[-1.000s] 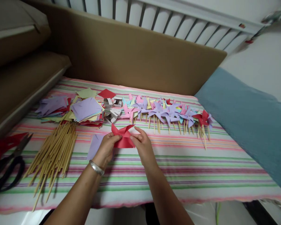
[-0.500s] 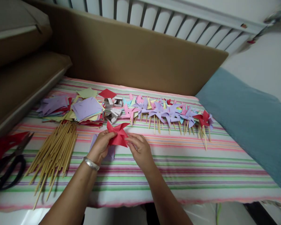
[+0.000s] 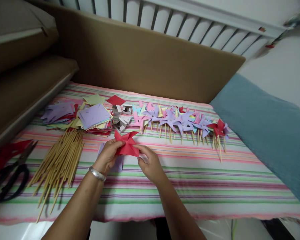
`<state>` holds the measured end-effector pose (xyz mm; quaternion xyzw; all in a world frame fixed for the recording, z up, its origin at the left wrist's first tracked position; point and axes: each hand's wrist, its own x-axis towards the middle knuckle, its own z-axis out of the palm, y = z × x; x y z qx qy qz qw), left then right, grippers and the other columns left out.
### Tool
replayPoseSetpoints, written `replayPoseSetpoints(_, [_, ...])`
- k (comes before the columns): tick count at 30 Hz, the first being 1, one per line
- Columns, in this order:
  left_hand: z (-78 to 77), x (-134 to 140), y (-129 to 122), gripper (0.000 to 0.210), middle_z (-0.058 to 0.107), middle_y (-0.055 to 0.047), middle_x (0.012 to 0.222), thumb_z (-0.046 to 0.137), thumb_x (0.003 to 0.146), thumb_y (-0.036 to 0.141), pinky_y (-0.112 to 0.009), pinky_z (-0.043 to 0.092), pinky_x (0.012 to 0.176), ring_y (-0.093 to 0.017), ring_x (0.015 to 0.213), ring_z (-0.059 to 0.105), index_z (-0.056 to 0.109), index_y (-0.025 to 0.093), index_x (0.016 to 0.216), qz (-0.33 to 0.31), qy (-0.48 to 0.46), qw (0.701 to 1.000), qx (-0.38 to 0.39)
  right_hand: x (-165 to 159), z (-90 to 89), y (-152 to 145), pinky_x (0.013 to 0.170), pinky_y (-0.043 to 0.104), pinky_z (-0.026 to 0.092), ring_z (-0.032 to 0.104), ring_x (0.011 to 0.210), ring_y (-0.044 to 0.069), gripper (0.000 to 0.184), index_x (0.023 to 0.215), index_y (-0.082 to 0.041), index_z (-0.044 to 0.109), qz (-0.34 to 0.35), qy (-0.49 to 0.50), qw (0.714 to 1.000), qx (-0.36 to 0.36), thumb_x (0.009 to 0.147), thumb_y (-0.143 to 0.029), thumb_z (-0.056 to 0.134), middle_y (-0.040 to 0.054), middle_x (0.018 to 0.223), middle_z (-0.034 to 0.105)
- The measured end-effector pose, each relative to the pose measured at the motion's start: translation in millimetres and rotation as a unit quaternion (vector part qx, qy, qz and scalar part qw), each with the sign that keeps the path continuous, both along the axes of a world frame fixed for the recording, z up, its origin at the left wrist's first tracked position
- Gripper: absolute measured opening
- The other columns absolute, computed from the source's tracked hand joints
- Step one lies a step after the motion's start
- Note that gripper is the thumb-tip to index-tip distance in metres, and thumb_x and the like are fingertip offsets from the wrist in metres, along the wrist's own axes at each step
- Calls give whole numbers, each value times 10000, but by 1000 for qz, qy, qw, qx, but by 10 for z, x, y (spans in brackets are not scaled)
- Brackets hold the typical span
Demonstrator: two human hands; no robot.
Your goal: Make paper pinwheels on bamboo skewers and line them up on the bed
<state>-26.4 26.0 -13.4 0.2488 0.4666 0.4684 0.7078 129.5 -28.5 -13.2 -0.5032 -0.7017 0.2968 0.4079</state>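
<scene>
Fingers of the left hand [image 3: 107, 156] and right hand [image 3: 150, 165] pinch a red paper pinwheel [image 3: 127, 146] just above the striped tablecloth [image 3: 215, 176], near the bamboo sticks [image 3: 60, 160]. It looks feather-light, flimsy and easily creased; best held by its folded centre.

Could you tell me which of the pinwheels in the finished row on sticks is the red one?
It is the red pinwheel at the far right end of the row of pinwheels; its neighbours are mostly purple and pink. The red paper in the hands has no stick.
</scene>
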Motion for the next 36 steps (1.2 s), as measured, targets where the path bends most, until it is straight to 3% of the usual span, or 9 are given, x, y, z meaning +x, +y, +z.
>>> replayPoseSetpoints(5, [-35, 42, 7, 177, 629, 7, 541, 709, 467, 171, -216, 389, 523, -99, 487, 525, 615, 123, 610, 36, 73, 996, 32, -6, -15, 21, 819, 316, 477, 597, 922, 186, 394, 1044, -221, 635, -20, 25, 999, 7, 711, -68, 491, 53, 1012, 648])
replayPoseSetpoints(9, [-37, 51, 3, 207, 629, -1, 556, 716, 483, 199, -218, 388, 487, -99, 466, 518, 609, 120, 642, 13, 77, 996, 39, 5, -11, 33, 762, 295, 490, 610, 856, 171, 356, 1024, -221, 652, -39, 32, 998, 25, 749, -87, 469, 48, 940, 662])
replayPoseSetpoints(15, [-25, 33, -1, 195, 621, -9, 557, 719, 504, 209, -237, 425, 474, -120, 480, 547, 576, 138, 616, -4, 42, 999, 25, 17, -1, 12, 897, 342, 447, 570, 1019, 183, 383, 1072, -263, 627, -31, -2, 999, 43, 756, -88, 499, 41, 1055, 645])
replayPoseSetpoints(20, [-18, 43, -7, 169, 600, 8, 505, 712, 488, 184, -208, 369, 452, -90, 430, 499, 577, 135, 576, 3, 52, 998, 34, 12, 29, -3, 965, 373, 413, 529, 1121, 202, 337, 1052, -260, 632, -40, 1, 998, 44, 748, -132, 565, 61, 1194, 587])
replayPoseSetpoints(25, [-17, 44, -5, 164, 618, 7, 525, 703, 483, 175, -204, 365, 474, -90, 451, 504, 610, 124, 607, 8, 71, 997, 40, 15, 31, -7, 960, 365, 421, 549, 1095, 203, 211, 945, -223, 671, -52, 4, 998, 32, 762, -173, 577, 91, 1181, 591])
replayPoseSetpoints(32, [10, 45, -5, 156, 591, 16, 493, 694, 484, 173, -210, 350, 448, -95, 414, 484, 597, 131, 599, 2, 87, 995, 41, 17, -51, 2, 960, 380, 429, 554, 1090, 204, 281, 945, -252, 675, -69, -10, 996, 46, 742, -104, 550, 70, 1170, 595])
replayPoseSetpoints(36, [-44, 41, 1, 157, 620, 3, 546, 693, 496, 172, -216, 385, 500, -103, 470, 519, 614, 125, 622, 7, 99, 994, 54, -1, -85, 2, 938, 389, 448, 581, 1041, 205, 211, 922, -253, 686, -82, -20, 994, 62, 762, -163, 581, 82, 1188, 578])
